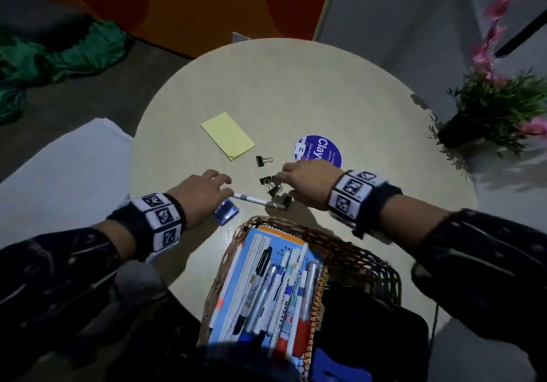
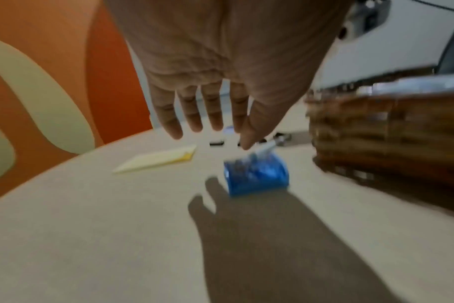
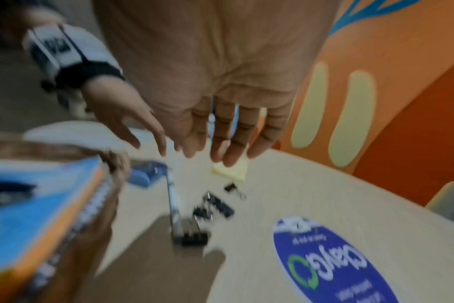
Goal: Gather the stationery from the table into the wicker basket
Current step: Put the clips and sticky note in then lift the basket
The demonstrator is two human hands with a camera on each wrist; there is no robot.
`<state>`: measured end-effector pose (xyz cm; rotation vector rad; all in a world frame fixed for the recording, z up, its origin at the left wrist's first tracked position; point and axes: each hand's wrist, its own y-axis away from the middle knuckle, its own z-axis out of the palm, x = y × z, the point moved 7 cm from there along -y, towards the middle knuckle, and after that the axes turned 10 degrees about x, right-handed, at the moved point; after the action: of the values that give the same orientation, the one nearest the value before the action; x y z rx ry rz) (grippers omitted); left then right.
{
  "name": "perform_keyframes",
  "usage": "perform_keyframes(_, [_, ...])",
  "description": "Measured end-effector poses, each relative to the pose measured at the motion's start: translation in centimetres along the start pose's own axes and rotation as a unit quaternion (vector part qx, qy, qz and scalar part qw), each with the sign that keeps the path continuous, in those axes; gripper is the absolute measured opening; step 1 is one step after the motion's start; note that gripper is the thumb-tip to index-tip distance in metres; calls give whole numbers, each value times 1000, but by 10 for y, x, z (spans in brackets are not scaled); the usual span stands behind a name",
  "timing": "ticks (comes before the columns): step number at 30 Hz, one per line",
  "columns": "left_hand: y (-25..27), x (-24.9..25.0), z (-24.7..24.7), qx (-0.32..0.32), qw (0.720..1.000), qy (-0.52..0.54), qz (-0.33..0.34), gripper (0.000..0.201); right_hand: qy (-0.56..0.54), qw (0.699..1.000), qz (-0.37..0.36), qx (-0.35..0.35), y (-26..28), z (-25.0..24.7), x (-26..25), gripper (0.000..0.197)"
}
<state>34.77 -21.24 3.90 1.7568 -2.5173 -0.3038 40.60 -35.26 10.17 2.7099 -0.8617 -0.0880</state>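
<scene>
From my remote station I record a dim head view darkening and bending toward its edges, both wrist views brighter but smeared by motion blur, and hard hand shadows falling toward the camera across the counter point(image 2: 91, 235), indicating light from above.

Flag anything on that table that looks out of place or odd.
Nothing damaged or spilled. Binder clips lie scattered loose, and the round purple sticker on the table isn't stationery. The wicker basket overhangs the near edge.
</scene>
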Motion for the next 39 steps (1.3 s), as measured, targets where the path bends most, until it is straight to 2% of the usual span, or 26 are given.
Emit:
perform_keyframes(2, [-3,5,20,-18,999,-15,29,54,26,997,-21,-70,-27,30,2,34])
perform_keyframes(4, [-2,6,32,-18,999,-2,34,58,35,995,-28,-91,-45,51,-1,28])
perform_keyframes(8, [-1,6,40,5,999,38,-1,56,-3,999,-8,-49,-70,67,-17,26])
perform_keyframes(11, [5,-2,42,1,993,96,-67,47,-10,999,10,-44,-81,75,-29,27])
perform_keyframes(14, [23,-21,36,-2,958,226,-176,41,-24,998,20,-57,-86,74,-33,26])
perform_keyframes(16, [38,-27,23,19,924,307,-226,48,-49,997,28,-56,-87,65,-29,25])
perform_keyframes(19, [56,-9,-13,52,891,390,-228,67,-160,982,95,-18,-70,33,-7,21])
perform_keyframes(21, [67,16,-31,38,883,421,-203,65,-256,953,164,7,-45,12,11,27])
perform_keyframes(24, [78,59,-35,-6,900,407,-153,47,-423,868,258,-29,15,16,13,28])
perform_keyframes(25, [81,71,-32,-18,910,388,-141,43,-455,845,274,-54,36,28,4,27])
perform_keyframes(26, [83,80,-28,-25,921,366,-133,41,-466,836,279,-77,56,39,-7,26])
perform_keyframes(28, [86,91,-22,-31,934,332,-126,44,-447,846,269,-108,84,60,-31,18])
perform_keyframes(31, [85,92,-23,-19,942,309,-129,51,-415,861,279,-95,103,69,-45,15])
perform_keyframes(33, [83,87,-31,-7,944,304,-130,54,-433,850,287,-85,109,68,-48,16])
perform_keyframes(36, [75,71,-48,27,946,296,-129,51,-485,823,274,-112,115,68,-52,9])
perform_keyframes(37, [70,62,-53,37,948,289,-130,47,-474,830,271,-114,115,65,-50,8])
perform_keyframes(39, [54,39,-63,60,953,268,-128,40,-391,881,259,-69,109,52,-33,15])
